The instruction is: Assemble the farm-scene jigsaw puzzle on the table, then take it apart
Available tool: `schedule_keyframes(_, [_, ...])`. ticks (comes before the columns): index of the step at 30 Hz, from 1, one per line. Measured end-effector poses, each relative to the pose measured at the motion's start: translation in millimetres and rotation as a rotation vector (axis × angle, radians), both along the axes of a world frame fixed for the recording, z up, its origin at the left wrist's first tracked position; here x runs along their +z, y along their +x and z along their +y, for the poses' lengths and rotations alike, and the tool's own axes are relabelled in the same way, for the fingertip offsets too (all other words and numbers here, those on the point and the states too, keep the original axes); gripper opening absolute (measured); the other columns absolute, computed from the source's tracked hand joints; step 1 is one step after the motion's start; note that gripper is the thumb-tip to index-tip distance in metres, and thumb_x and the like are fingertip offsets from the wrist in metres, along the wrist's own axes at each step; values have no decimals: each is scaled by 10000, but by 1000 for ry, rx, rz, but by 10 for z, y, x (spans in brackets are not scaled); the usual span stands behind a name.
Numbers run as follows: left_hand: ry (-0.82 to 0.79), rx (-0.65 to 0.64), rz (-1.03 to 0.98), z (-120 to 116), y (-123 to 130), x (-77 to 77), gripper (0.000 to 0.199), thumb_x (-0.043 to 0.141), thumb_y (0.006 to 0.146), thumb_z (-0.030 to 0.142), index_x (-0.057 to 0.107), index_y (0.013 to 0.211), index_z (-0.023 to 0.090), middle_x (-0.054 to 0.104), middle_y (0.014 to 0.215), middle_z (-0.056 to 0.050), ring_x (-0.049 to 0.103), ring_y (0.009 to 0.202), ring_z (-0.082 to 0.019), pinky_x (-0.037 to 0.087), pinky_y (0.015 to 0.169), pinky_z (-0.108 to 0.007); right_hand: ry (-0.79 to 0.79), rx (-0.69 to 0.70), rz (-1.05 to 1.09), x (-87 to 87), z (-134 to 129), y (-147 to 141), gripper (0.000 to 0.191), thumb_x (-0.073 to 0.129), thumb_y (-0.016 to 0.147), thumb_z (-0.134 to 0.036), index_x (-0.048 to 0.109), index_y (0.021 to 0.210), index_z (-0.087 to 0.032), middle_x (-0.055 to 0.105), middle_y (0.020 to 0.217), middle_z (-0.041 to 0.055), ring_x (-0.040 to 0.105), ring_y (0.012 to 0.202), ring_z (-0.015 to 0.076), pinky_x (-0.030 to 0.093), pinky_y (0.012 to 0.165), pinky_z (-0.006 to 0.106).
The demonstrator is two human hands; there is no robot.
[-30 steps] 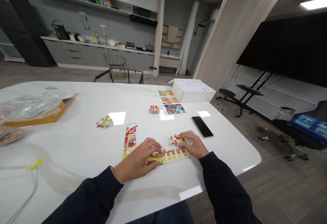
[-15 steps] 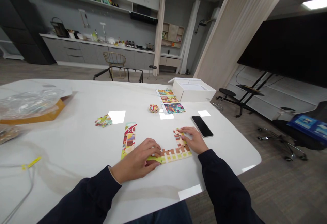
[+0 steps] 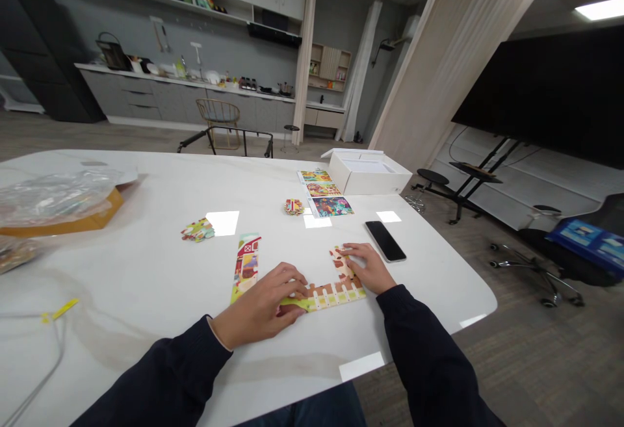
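Observation:
A partly joined jigsaw puzzle [image 3: 336,295] lies on the table in a U shape, with a white fence along its near side and a red barn on its left column. My left hand [image 3: 266,300] rests over the near left part, fingers bent and thumb against the near edge, hiding the pieces below. At the right column, my right hand [image 3: 370,266] has its fingers on a cow-patterned jigsaw piece [image 3: 341,261], its palm partly covering that corner. Loose jigsaw pieces [image 3: 197,230] sit to the left, and a small stack of pieces [image 3: 294,207] stands farther back.
A black phone [image 3: 385,240] lies right of the puzzle. Behind it are picture cards [image 3: 332,206] and an opened white box [image 3: 373,177]. Plastic packaging [image 3: 58,196] covers the table's left side, with a cable [image 3: 61,349] nearer me. The white table's [image 3: 480,297] right edge curves.
My right hand has shifted very slightly left, and the cow-patterned piece under its fingers has moved a little. My left hand stays in place.

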State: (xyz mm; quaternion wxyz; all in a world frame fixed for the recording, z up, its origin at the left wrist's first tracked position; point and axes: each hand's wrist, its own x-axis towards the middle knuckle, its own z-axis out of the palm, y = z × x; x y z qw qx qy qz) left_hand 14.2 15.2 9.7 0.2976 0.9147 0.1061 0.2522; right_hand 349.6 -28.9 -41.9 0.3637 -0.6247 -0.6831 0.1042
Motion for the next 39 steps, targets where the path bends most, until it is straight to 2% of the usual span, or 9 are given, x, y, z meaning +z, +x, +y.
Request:
schedule_keyframes(6, [14, -5, -14, -59, 23, 6, 196, 659, 919, 167, 638, 1097, 248, 657, 1181, -84, 561, 1181, -247, 518, 995, -403, 7, -47, 12, 33, 5, -60, 234, 656, 891, -278, 808, 1068, -281, 745, 1220, 70, 627, 1181, 279, 475, 1070, 493])
schedule_keyframes(9, [68, 77, -28, 89, -28, -64, 160, 649, 936, 210, 640, 1091, 251, 674, 1156, -70, 586, 1153, -241, 509, 1006, -410, 24, -73, 32, 34, -4, -72, 267, 633, 900, -316, 793, 1108, -268, 740, 1223, 83, 639, 1180, 280, 488, 1056, 485])
schedule_keyframes(11, [123, 279, -65, 362, -166, -165, 149, 618, 950, 227, 634, 1098, 243, 684, 1130, -68, 604, 1125, -244, 483, 1047, -445, 54, -118, 59, 11, -13, -61, 291, 605, 914, -356, 780, 1118, -245, 741, 1215, 99, 651, 1168, 282, 505, 1027, 476])
schedule_keyframes(15, [215, 989, -134, 1083, -739, -412, 236, 649, 881, 228, 626, 1115, 211, 674, 1132, -91, 596, 1125, -290, 452, 1068, -497, 30, -171, 69, -66, -4, -4, 336, 573, 920, -437, 762, 1109, -234, 740, 1226, 105, 663, 1136, 289, 543, 886, 428])
schedule_keyframes(16, [214, 1116, -100, 1225, -900, -460, 292, 681, 842, 230, 628, 1128, 203, 667, 1156, -103, 585, 1135, -308, 453, 1061, -503, 21, -172, 62, -84, 6, 12, 350, 569, 918, -456, 760, 1113, -237, 742, 1225, 101, 666, 1126, 288, 542, 865, 418])
schedule_keyframes(19, [144, 1346, 9, 1462, -1237, -537, 323, 701, 811, 270, 648, 1123, 205, 675, 1175, -108, 568, 1141, -336, 469, 1021, -503, 16, -184, 44, -116, 36, 49, 392, 572, 891, -510, 764, 1102, -242, 752, 1206, 95, 679, 1082, 289, 543, 830, 403])
schedule_keyframes(24, [50, 1366, 117, 1495, -1289, -541, 215, 634, 882, 326, 697, 1055, 217, 731, 1104, -98, 562, 1143, -350, 469, 980, -484, -2, -226, 36, -104, 48, 70, 460, 570, 842, -581, 776, 1069, -238, 769, 1161, 96, 708, 955, 282, 565, 804, 403])
schedule_keyframes(32, [68, 1377, 112, 1493, -1292, -539, 247, 661, 885, 337, 748, 1079, 212, 754, 1129, -105, 559, 1156, -343, 479, 981, -469, -10, -259, 7, -67, 49, 75, 488, 571, 826, -600, 793, 1062, -235, 782, 1115, 95, 687, 771, 239, 584, 732, 377])
schedule_keyframes(39, [116, 1437, 31, 1464, -1318, -433, 229, 693, 885, 358, 736, 1063, 221, 724, 950, -99, 584, 1141, -343, 500, 975, -477, -28, -274, 15, -117, 43, 120, 500, 561, 839, -619, 786, 1084, -246, 779, 1066, 81, 661, 734, 231, 574, 706, 378])
